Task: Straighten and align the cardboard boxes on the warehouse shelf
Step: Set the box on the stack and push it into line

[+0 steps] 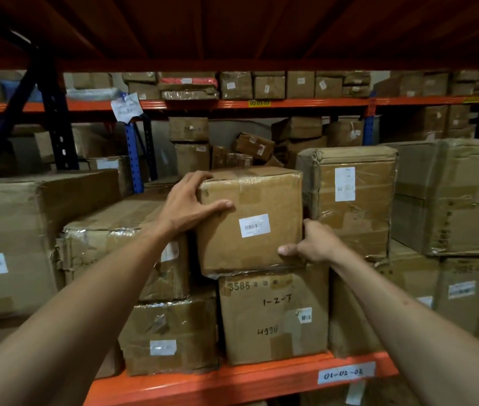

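On the middle tier of the orange shelf, upper row, centre: one small cardboard box, barcode label on its front face, tape over its top seam. It sits on the marked box below, the one hand-lettered "3586" and "1-2-3". The small box is skewed: its left bottom corner overhangs the marked box's left edge, and its base line tilts slightly against the top of the box beneath.

Hands: left hand wraps the upper left corner, fingers over the top, thumb pressed flat on the front face. Right hand clamps the lower right corner, thumb on the front face, remaining fingers hidden behind the side. Both hands are grasping the small box; neither is released.

Neighbours: tall box just beside on the right, with a narrow gap; wrapped box lower on the left.

Handling note, as judgement: the diagonal hold suits a twist. A good correction would turn the box until its front face lies flush with the marked box below, then slide it right to square the left edges. Lifting slightly should prevent the loose tape from snagging. The right fingers risk pinching against the tall box.
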